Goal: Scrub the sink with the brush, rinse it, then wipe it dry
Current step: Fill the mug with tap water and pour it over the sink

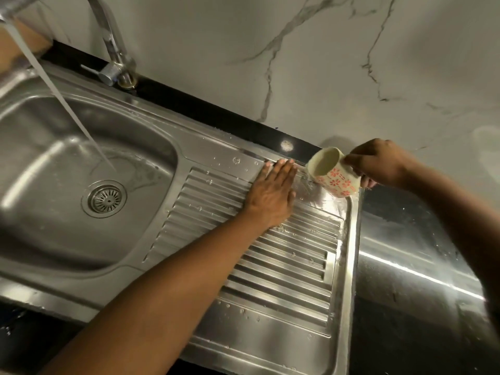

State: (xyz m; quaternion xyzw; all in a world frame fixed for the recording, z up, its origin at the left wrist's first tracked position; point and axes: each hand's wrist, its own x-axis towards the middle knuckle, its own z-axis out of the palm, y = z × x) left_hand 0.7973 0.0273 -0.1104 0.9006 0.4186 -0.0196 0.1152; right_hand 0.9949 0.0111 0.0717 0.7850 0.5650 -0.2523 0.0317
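Rinsing, I'd say: right hand [378, 163] grips tipped mug [335, 178], pouring; left hand [270, 196] flat on wet sink [284, 269]. Mug likely fragile, slick: hold handle firmly.

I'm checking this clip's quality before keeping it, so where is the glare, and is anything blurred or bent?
Head view: glare streaks on the counter and inside the basin. Head view: the wide lens bows the sink rim and tap. Head view: the stream is smeared, while the left hand, right hand and mug look fairly sharp.
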